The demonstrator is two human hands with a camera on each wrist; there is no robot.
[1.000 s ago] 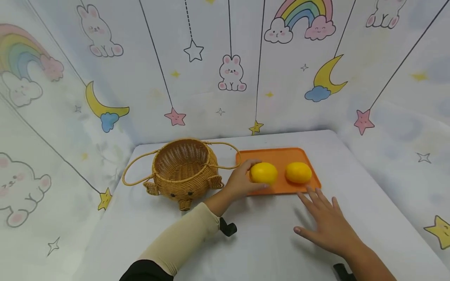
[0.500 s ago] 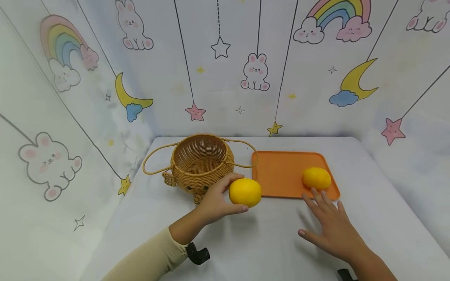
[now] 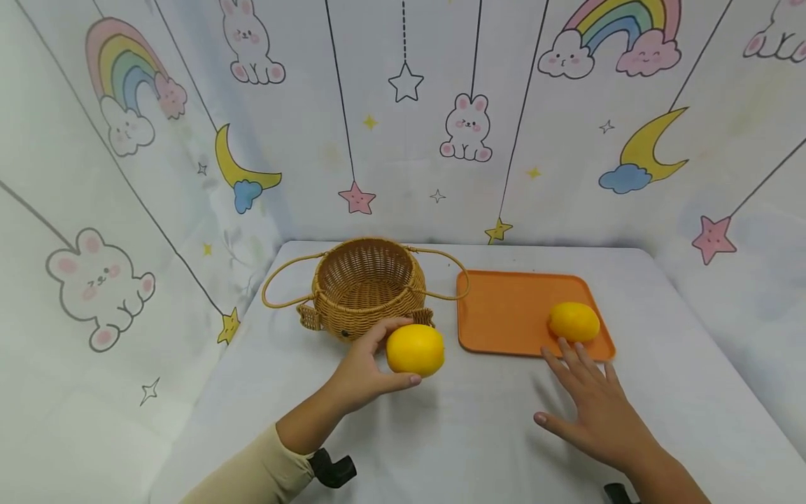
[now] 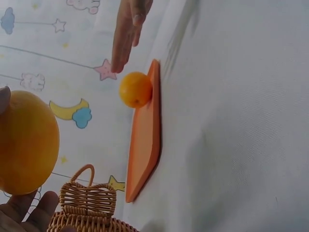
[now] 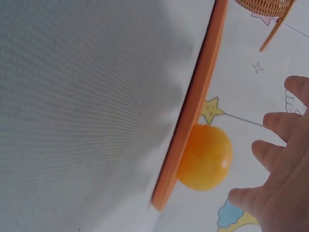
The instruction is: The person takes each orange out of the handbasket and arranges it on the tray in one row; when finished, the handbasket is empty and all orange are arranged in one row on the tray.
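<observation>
Left of centre in the head view, the left hand (image 3: 362,371) gripped a yellow fruit (image 3: 415,350) between thumb and curved fingers, above the table (image 3: 453,427). A light, steady pinch seemed best, with knuckles kept off the wicker basket (image 3: 360,318) just behind. The basket's right handle (image 3: 453,257) looked likeliest to snag. Lower right, the right hand (image 3: 592,413) spread wide, holding nothing, near a second fruit (image 3: 574,322) on the orange tray (image 3: 504,315).
</observation>
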